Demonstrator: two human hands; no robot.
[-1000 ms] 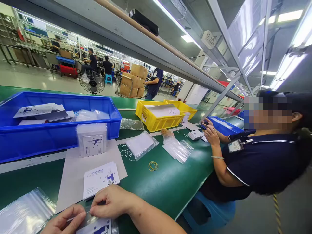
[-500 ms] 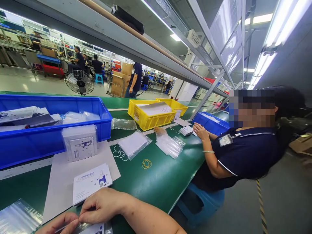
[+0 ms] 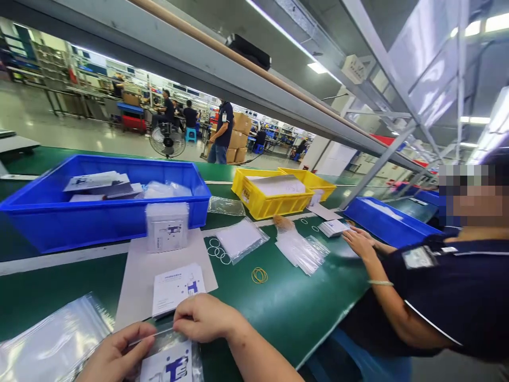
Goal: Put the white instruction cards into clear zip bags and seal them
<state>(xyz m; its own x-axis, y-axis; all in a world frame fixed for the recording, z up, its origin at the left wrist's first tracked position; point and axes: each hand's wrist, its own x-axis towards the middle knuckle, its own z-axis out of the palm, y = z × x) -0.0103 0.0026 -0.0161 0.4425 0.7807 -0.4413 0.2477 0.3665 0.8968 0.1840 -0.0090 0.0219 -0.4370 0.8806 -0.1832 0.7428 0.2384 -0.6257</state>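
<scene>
At the bottom edge, my left hand (image 3: 115, 354) and my right hand (image 3: 202, 317) both pinch the top strip of a clear plastic bag (image 3: 170, 356) that holds a white leaflet with a blue drawing. The bag lies on the green table (image 3: 278, 307). Just beyond my right hand lies a small stack of the same leaflets (image 3: 177, 287) on a grey sheet (image 3: 137, 270). A pile of empty clear bags (image 3: 51, 339) lies to the left of my left hand.
A blue bin (image 3: 99, 220) holds leaflets, with a wrapped pack (image 3: 167, 227) leaning on its front. Yellow bins (image 3: 278, 196), loose bags (image 3: 300, 249) and rubber bands (image 3: 259, 275) lie beyond. A co-worker's hand (image 3: 360, 243) rests at right by another blue bin (image 3: 387, 225).
The view has swung left and down, showing more of the bag. My hands keep their pinch on its top strip. The co-worker's hand has lowered to the table.
</scene>
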